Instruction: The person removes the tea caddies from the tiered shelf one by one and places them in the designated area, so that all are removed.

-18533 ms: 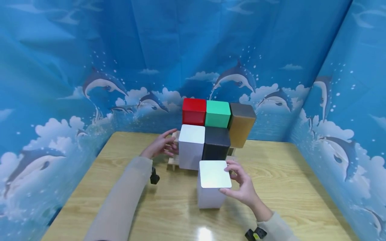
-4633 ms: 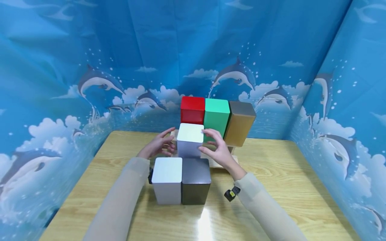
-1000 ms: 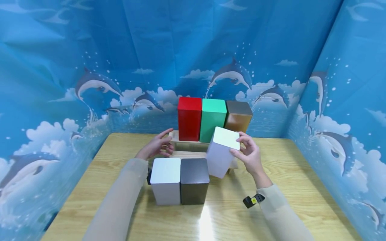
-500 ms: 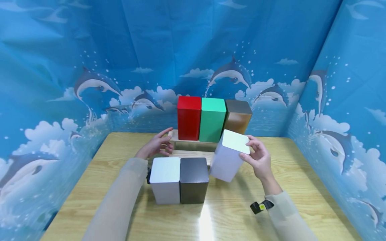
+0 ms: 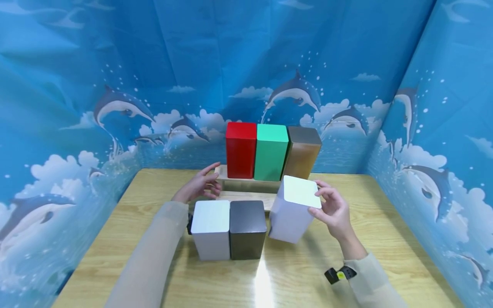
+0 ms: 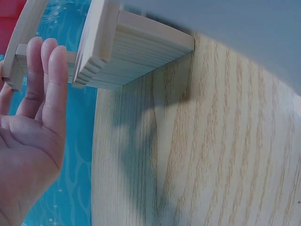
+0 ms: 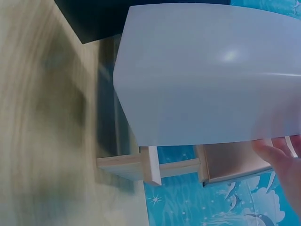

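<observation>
In the head view my right hand [image 5: 334, 211] pinches a white rectangular box [image 5: 290, 222] near its top right edge. That box leans slightly, in front of the right end of a two-step wooden rack [image 5: 242, 196]. The right wrist view shows the white box [image 7: 202, 80] filling much of the frame; whether its base touches the table is unclear. My left hand [image 5: 198, 186] is at the rack's left end. In the left wrist view, its fingers [image 6: 56, 89] stand mostly straight beside the wooden rack [image 6: 141, 42], and one finger is partly behind the wood.
Red [image 5: 241, 154], green [image 5: 271, 156] and gold, dark-topped [image 5: 302, 158] boxes stand on the rack's upper step. A white box [image 5: 212, 246] and a black box [image 5: 247, 246] stand side by side on the wooden table [image 5: 215, 284] in front. A blue dolphin curtain [image 5: 192, 64] hangs behind.
Earlier, white and black boxes moved from the lower step to the table. In the last second the gripped white box went right, down and toward me. The left hand stayed put.
</observation>
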Demonstrator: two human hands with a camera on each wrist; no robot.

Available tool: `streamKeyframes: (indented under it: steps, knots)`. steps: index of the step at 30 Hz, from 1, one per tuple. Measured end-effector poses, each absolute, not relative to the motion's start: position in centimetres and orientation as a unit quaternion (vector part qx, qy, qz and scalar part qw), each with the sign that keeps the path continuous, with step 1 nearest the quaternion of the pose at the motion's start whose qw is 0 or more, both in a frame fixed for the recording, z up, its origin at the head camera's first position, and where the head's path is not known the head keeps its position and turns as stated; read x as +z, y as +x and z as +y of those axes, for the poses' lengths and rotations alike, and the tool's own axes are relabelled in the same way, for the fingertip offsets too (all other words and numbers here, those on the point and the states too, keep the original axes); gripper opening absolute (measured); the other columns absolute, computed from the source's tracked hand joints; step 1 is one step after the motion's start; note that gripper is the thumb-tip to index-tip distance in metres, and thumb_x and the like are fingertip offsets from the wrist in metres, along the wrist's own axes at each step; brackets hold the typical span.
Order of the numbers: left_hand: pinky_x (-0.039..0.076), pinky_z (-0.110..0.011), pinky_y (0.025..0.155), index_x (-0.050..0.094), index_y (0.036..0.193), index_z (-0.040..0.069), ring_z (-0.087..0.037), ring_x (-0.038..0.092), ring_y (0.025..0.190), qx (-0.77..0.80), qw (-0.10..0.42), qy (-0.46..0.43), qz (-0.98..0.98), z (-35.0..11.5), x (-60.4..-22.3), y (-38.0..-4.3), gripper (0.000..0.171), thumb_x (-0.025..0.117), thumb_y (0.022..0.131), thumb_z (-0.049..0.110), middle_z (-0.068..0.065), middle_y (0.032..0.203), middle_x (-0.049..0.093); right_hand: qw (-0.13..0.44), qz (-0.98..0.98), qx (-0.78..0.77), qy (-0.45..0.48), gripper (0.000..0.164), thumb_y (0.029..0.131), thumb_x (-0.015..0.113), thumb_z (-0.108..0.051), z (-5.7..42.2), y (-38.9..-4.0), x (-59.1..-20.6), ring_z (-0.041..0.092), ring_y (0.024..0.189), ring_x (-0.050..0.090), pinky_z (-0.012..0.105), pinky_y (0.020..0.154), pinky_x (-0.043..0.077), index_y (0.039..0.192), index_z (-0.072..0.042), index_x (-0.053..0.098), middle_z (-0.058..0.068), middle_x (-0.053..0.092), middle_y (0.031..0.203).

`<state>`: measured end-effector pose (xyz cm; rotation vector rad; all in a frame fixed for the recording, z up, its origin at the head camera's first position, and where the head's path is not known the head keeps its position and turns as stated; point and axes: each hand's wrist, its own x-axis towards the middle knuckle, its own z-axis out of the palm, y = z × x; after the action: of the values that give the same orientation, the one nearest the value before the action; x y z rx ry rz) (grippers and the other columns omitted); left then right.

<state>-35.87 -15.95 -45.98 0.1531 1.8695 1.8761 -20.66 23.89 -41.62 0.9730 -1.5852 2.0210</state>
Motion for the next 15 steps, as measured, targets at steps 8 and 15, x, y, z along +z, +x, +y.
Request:
streamKeyframes:
  steps: [8, 15]
  knots:
    - [0.053, -0.049, 0.072, 0.026, 0.145, 0.038, -0.031, 0.064, 0.079, 0.684, 0.24, 0.062, 0.686, -15.9, -45.8, -35.9, 0.055, 0.051, 0.095, 0.036, -0.022, 0.098, 0.061, 0.17, -0.582, 0.71, 0.358, 0.035, 0.065, 0.06, 0.027, 23.8, -19.8, -42.5, 0.032, 0.117, 0.046, 0.032, 0.085, 0.05, 0.095, 0.019, 0.045, 0.035, 0.039, 0.127]
    - [0.053, -0.05, 0.072, 0.025, 0.146, 0.038, -0.03, 0.064, 0.078, 0.685, 0.242, 0.064, 0.684, -15.9, -46.0, -35.8, 0.055, 0.05, 0.096, 0.036, -0.021, 0.096, 0.061, 0.133, -0.631, 0.693, 0.323, 0.034, 0.066, 0.063, 0.025, 23.8, -19.0, -43.3, 0.026, 0.12, 0.044, 0.031, 0.09, 0.047, 0.094, 0.017, 0.044, 0.033, 0.037, 0.129]
